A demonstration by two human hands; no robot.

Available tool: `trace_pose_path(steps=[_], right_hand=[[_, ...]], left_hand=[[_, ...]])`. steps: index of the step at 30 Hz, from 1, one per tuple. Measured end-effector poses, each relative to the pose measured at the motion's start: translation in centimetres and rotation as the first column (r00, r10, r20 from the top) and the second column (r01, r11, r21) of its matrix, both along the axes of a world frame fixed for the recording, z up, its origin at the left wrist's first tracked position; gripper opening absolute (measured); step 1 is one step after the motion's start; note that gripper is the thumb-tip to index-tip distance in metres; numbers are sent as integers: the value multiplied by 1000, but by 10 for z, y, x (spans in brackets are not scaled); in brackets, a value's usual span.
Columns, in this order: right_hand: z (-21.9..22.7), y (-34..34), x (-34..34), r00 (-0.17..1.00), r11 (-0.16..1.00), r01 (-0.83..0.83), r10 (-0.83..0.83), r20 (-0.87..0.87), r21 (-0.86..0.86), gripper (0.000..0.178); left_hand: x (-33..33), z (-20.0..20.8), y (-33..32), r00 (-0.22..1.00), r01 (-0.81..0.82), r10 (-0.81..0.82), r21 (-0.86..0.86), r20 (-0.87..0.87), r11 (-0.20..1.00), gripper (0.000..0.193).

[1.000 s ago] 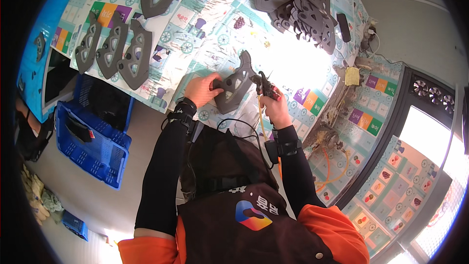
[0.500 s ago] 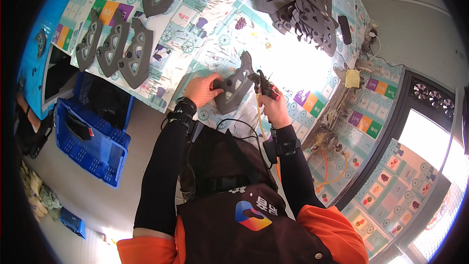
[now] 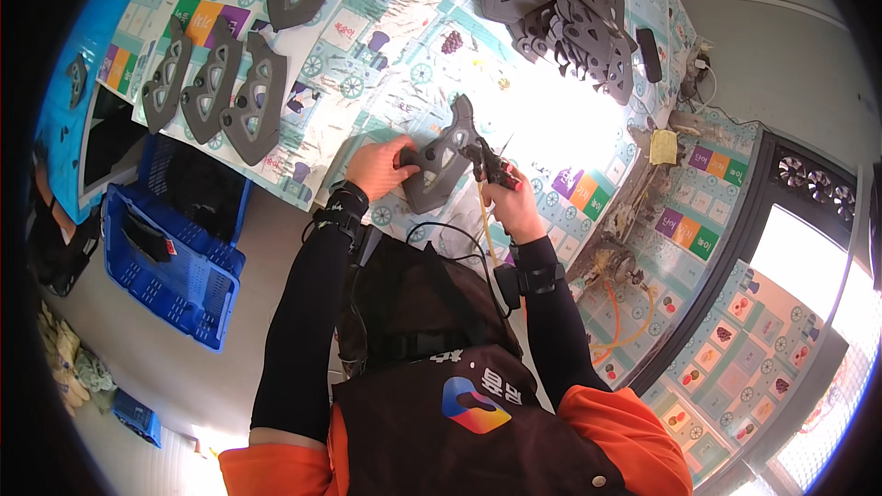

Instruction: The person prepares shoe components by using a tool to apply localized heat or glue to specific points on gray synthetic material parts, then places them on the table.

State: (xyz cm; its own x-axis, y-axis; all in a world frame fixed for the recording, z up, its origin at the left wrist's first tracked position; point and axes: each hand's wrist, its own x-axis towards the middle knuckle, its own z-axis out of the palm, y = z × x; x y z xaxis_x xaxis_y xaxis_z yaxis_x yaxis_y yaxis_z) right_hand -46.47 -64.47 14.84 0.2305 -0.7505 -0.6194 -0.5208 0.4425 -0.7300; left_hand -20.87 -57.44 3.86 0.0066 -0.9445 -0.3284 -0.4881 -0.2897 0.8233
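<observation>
Left hand holds a grey cut-out plate by its 9 o'clock edge on the patterned tabletop, straight ahead at 12 o'clock, while the right hand grips a dark hose-fed tool toward the plate's 2 o'clock edge, with a pile of similar plates at 1 o'clock.

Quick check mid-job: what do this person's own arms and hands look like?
The left hand and right hand are ungloved. Both arms have fitted black sleeves, bulky black wrist straps and, higher up, orange shirt sleeves. A thin dark cable loops between the arms toward the right wrist.
</observation>
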Motion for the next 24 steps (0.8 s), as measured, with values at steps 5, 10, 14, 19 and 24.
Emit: trace_pose_path(steps=[5,10,14,19,24], right_hand=[[5,4,-3,999,995,22,-18,-44,92,20],[10,5,-1,998,993,52,-47,-45,106,21],[15,4,10,998,993,39,-34,-52,109,20],[9,5,13,1000,996,31,-31,-4,80,20],[7,5,15,1000,997,10,-12,28,77,20]], left_hand=[[1,0,1,1000,6,-6,-10,2,1000,35],[1,0,0,1000,20,-20,-4,13,1000,34],[2,0,0,1000,23,-23,-3,10,1000,34],[1,0,0,1000,7,-7,-7,-12,1000,36],[1,1,1,1000,3,-3,-12,-12,1000,35]])
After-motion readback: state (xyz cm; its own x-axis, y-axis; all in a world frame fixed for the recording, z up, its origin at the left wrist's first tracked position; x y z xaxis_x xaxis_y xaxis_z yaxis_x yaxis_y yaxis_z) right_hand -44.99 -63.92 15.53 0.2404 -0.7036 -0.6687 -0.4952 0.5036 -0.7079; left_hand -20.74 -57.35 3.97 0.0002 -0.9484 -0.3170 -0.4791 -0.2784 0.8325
